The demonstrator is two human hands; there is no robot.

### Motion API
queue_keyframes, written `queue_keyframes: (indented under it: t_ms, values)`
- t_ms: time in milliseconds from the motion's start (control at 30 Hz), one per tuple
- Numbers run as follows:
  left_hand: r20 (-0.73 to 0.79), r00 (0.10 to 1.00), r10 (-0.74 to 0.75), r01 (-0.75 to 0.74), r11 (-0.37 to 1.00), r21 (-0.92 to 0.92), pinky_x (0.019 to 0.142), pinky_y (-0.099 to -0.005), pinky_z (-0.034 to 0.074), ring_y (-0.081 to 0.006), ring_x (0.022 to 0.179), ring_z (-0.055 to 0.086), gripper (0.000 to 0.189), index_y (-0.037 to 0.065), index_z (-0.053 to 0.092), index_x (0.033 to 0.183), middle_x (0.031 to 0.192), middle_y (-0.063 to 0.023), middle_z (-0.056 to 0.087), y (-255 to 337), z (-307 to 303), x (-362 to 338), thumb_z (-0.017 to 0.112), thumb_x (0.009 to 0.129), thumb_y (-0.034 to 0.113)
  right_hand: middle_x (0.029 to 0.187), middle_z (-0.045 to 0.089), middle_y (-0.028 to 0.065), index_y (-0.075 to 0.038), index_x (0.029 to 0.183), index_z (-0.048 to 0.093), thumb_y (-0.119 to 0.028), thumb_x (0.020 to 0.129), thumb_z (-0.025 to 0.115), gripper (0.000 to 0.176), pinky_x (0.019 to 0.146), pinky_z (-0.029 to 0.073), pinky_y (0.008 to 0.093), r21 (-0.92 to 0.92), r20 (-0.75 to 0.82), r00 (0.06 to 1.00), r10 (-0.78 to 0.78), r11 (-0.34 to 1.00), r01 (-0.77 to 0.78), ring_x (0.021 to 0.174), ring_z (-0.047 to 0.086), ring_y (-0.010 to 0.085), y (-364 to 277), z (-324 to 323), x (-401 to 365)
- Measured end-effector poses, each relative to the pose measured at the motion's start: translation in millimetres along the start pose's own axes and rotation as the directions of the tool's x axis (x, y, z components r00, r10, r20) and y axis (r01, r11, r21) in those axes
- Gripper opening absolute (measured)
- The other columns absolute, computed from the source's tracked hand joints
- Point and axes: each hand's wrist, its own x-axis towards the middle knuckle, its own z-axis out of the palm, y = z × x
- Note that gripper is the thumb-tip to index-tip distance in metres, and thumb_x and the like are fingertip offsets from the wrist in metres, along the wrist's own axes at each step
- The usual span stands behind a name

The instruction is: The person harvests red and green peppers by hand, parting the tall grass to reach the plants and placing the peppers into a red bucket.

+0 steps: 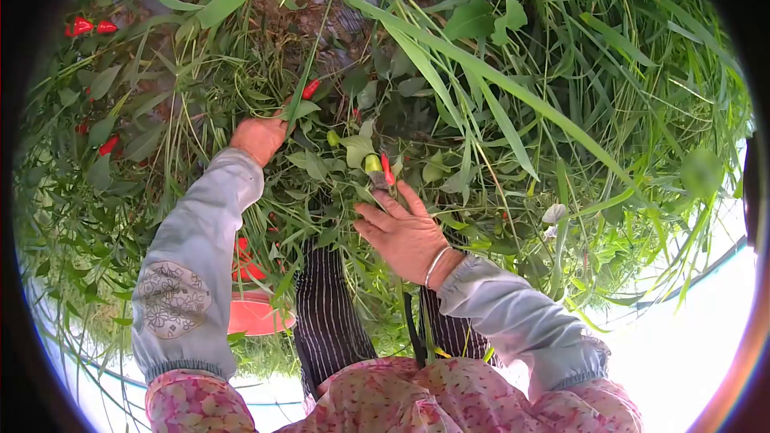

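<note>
My left hand (261, 138) reaches into the pepper plants, its fingertips mostly covered by leaves and a grass blade. Just beyond it is a red chili pepper (310, 89); whether the fingers touch it is hidden. My right hand (407, 239), with a bracelet (435, 266) at the wrist, has its back turned up and its fingers spread among the leaves. At its fingertips are an upright red chili pepper (387, 168) and, beside that, a pale green pepper (373, 163). A smaller green pepper (333, 138) hangs between the two hands.
A red bucket (261, 317) stands low on the left by my striped trouser leg (329, 305), with red peppers (246, 263) above its rim. More red chilies (83, 26) hang at the far left. Long grass blades (497, 72) cross over the plants at the top and right.
</note>
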Motion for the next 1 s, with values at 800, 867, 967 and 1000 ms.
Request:
queue_keyframes:
  t_ms: [800, 867, 967, 1000]
  values:
    - [-0.196, 0.981, -0.006, 0.002, 1.0, -0.019, 0.048, -0.0348, 0.05, -0.0224, 0.056, 0.062, 0.055, 0.003, 0.037, 0.132, 0.071, -0.0074, 0.063, 5, 8, 2, 0.048, 0.079, 0.009, 0.128, 0.048, 0.0064, -0.01, 0.115, 0.057, -0.01, 0.075, 0.056, 0.04, 0.104, 0.023, 0.0527, 0.224, 0.133, 0.986, 0.1, 0.966, -0.128, 0.127, 0.036, 0.0281, -15, -1, -18]
    - [-0.207, 0.977, -0.044, 0.025, 0.995, -0.094, 0.05, -0.035, 0.05, -0.0227, 0.059, 0.062, 0.059, 0.003, 0.032, 0.136, 0.071, -0.0078, 0.062, 6, 2, 2, 0.047, 0.079, 0.008, 0.127, 0.048, 0.0047, -0.012, 0.112, 0.059, -0.011, 0.074, 0.057, 0.038, 0.103, 0.021, 0.0558, 0.202, 0.064, 0.993, 0.096, 0.974, -0.107, 0.126, 0.037, 0.0289, -19, -16, -15]
    - [0.008, 0.999, -0.042, 0.043, 0.992, -0.115, 0.055, -0.0376, 0.052, -0.0259, 0.063, 0.064, 0.062, 0.002, 0.025, 0.138, 0.083, -0.0111, 0.064, 8, -4, 6, 0.046, 0.08, 0.009, 0.125, 0.049, 0.0034, -0.014, 0.105, 0.062, -0.013, 0.071, 0.06, 0.034, 0.103, 0.017, 0.0585, 0.167, -0.078, 0.99, 0.116, 0.981, -0.101, 0.126, 0.037, 0.0299, -29, -32, -5]
    - [0.052, 0.997, -0.049, 0.056, 0.988, -0.147, 0.058, -0.0382, 0.053, -0.0263, 0.067, 0.064, 0.063, 0.005, 0.024, 0.139, 0.101, -0.0104, 0.056, 7, -7, 6, 0.046, 0.08, 0.007, 0.125, 0.049, 0.0035, -0.014, 0.105, 0.062, -0.013, 0.071, 0.06, 0.033, 0.104, 0.017, 0.0583, 0.152, -0.116, 0.984, 0.133, 0.982, -0.115, 0.126, 0.036, 0.0298, -34, -44, 2]
